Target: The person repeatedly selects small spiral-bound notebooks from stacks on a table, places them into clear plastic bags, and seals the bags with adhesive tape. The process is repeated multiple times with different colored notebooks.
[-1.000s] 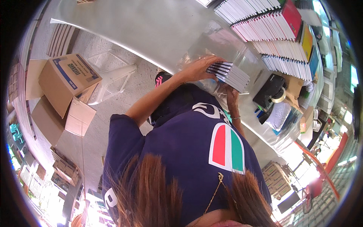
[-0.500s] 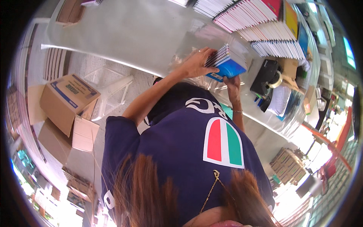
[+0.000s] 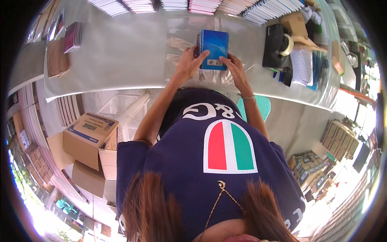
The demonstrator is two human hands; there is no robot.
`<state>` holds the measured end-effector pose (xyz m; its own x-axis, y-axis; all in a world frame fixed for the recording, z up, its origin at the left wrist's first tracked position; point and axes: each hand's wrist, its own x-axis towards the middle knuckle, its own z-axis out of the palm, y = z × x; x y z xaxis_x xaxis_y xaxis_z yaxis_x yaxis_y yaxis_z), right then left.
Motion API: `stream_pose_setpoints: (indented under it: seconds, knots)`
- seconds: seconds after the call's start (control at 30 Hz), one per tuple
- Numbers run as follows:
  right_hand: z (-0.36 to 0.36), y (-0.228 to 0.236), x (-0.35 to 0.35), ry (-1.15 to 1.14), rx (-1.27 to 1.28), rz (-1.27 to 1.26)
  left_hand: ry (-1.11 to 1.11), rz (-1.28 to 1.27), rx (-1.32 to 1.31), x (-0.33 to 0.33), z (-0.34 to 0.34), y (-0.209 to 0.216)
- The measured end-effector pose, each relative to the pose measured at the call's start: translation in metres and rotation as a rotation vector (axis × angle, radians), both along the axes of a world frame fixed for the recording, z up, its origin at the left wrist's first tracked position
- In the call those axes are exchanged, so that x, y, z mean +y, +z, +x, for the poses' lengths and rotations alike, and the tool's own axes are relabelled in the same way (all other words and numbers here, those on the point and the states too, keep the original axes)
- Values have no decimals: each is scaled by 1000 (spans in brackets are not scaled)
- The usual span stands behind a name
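Note:
A small stack of blue spiral notebooks stands over the table, its blue cover facing up and a pale label near its lower edge. My left hand is closed on the stack's left side, thumb lying on the cover. My right hand grips the lower right corner, thumb on the cover as well. Under the notebooks spreads a clear plastic sheet or bag. The lower notebooks and most of my fingers are hidden beneath the top cover.
Rows of upright notebooks line the table's far side. A black tape dispenser with a tape roll stands to the right. Dark red notebooks lie far left. An open cardboard box sits near a white chair.
The notebook stack, tilted with its edges showing before, now lies cover up and squared in front of me. My view has turned left. My right hand has come up to the cover's corner.

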<state>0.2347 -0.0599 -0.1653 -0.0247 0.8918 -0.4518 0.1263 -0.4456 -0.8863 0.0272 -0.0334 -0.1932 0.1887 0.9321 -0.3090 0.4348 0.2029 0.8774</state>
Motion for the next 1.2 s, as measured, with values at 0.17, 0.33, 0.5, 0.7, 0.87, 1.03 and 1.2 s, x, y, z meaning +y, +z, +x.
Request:
stream_pose_setpoints:
  seconds: [0.17, 0.33, 0.5, 0.7, 0.87, 1.03, 1.2]
  knots:
    - [-6, 3, -3, -63, -50, 57, 187, 14, -158, -4, 9, -4]
    - [-10, -6, -5, -101, -177, 100, 191, 102, -25, -4, 7, 3]
    - [-15, 6, -4, -80, -291, 122, 168, 34, -95, -2, 6, 11]
    - [-6, -6, -8, -28, -344, 233, 141, 22, -129, -2, 3, 1]
    - [28, -13, -31, -215, -843, 448, 325, 298, 192, -15, -30, 6]
    - [12, -32, -54, -236, -1176, 349, 364, 627, 859, -37, -33, -28]
    - [12, -34, -55, -136, -1111, 553, 193, 715, 749, -43, -33, -14]
